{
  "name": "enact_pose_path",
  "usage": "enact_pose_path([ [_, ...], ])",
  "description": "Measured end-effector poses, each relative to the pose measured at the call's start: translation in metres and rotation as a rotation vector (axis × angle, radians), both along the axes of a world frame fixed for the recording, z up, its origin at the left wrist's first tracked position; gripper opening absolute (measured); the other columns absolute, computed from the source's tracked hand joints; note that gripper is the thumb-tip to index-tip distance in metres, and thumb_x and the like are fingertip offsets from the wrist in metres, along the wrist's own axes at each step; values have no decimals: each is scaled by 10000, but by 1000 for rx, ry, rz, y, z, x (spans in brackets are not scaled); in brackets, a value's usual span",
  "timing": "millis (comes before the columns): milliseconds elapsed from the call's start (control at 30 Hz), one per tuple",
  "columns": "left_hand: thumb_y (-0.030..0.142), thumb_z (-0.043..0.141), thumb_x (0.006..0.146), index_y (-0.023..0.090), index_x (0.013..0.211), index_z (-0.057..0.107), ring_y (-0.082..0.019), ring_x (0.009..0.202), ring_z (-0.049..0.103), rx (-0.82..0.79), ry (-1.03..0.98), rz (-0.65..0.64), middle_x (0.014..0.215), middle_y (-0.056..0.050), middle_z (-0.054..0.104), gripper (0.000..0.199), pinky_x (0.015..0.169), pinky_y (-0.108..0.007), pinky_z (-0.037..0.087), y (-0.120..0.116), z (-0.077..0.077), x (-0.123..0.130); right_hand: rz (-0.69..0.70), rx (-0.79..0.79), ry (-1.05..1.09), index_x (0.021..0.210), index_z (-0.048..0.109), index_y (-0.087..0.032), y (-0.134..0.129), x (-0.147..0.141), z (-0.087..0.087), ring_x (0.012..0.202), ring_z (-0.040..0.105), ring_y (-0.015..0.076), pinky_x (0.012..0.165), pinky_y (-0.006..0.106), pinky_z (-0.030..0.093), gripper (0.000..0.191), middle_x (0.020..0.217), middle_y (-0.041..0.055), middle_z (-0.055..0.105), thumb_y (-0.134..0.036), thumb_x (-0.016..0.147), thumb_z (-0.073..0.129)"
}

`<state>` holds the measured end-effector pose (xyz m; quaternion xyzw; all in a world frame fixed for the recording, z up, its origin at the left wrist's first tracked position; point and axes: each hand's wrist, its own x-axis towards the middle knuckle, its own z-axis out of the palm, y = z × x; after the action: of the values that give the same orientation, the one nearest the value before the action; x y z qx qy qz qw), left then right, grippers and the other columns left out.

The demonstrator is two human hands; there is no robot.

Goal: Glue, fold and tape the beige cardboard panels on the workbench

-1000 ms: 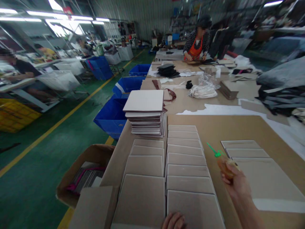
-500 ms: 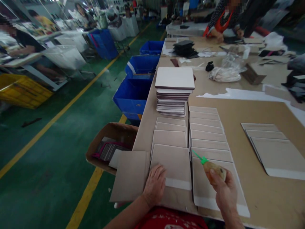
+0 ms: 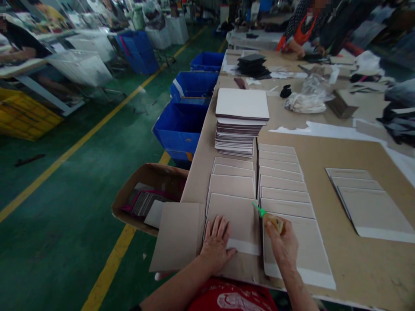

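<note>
My left hand [image 3: 218, 244] lies with spread fingers on the front panel [image 3: 238, 216] of an overlapping column of beige boards. In my right hand [image 3: 283, 246] is a squeeze bottle [image 3: 274, 222] with a thin green nozzle [image 3: 259, 209], my fingers wrapped round it. The nozzle points up and left, above the right edge of that front panel; whether it touches cannot be made out. Beside it runs a second overlapping column of boards [image 3: 296, 242], under my right hand. Left of my left hand, another beige board [image 3: 178, 237] juts over the table edge.
Behind the columns stands a tall stack of boards [image 3: 241, 103]. More overlapped boards [image 3: 376, 211] lie at the right. A cardboard box [image 3: 121, 207] and blue bins [image 3: 178, 129] line the table's left side. Across the table a person in an orange apron [image 3: 304, 32] works.
My right hand has moved left with the squeeze bottle, bringing the nozzle over the left column's front panel. My left hand has spread its fingers and shifted slightly right and up.
</note>
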<state>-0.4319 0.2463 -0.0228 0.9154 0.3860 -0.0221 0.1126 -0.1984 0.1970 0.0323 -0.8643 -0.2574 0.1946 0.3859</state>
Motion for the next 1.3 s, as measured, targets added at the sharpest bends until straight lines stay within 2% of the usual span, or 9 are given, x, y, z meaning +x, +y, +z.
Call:
enact_pose_path([
  [300, 545, 493, 850, 115, 1491, 311, -386, 1470, 24, -14, 49, -1, 1595, -171, 192, 792, 1156, -585, 94, -3, -9, 8, 66, -18, -130, 1082, 603, -215, -3, -2, -3, 895, 588, 251, 808, 358, 439, 462, 992, 71, 647, -580, 805, 552],
  [467, 516, 565, 837, 32, 1442, 382, -428, 1454, 70, 38, 32, -22, 1553, -246, 258, 796, 1150, -559, 139, -3, 5, 14, 118, -44, -201, 1077, 600, -212, 2, -6, 1, 880, 584, 254, 798, 365, 438, 467, 996, 77, 629, -588, 813, 514],
  [633, 609, 565, 825, 15, 1392, 454, -464, 1403, 234, 43, 97, -50, 1498, -296, 331, 829, 1103, -572, 233, 2, 20, 22, 198, -50, -193, 1044, 607, -225, 18, -25, 3, 873, 587, 237, 791, 353, 435, 391, 991, 63, 632, -533, 830, 500],
  [900, 635, 562, 806, 68, 1393, 473, -448, 1380, 293, 59, 148, -56, 1477, -254, 393, 821, 1067, -558, 286, 6, 24, 24, 312, 14, -138, 1062, 590, -212, 40, -59, -8, 889, 581, 232, 808, 356, 442, 347, 1008, 75, 633, -469, 847, 500],
  [1033, 643, 538, 816, 60, 1415, 441, -456, 1376, 297, 39, 164, -72, 1470, -256, 402, 842, 1065, -559, 288, 7, 28, 23, 346, 63, -71, 1065, 599, -209, 54, -74, -11, 926, 575, 241, 859, 382, 439, 343, 1023, 83, 629, -456, 844, 507],
  [1167, 640, 535, 821, 83, 1482, 325, -478, 1380, 275, 5, 151, -74, 1496, -256, 365, 890, 1053, -587, 289, 9, 30, 24, 318, 115, 73, 1016, 621, -221, 68, -85, -13, 911, 590, 244, 862, 388, 451, 326, 1009, 72, 653, -457, 800, 560],
  [1300, 641, 544, 816, 76, 1426, 429, -478, 1379, 276, 3, 172, -77, 1487, -261, 372, 840, 1037, -582, 317, 9, 30, 25, 240, 139, 168, 1026, 613, -207, 61, -76, -12, 809, 626, 221, 751, 345, 497, 370, 920, 49, 686, -502, 810, 555],
])
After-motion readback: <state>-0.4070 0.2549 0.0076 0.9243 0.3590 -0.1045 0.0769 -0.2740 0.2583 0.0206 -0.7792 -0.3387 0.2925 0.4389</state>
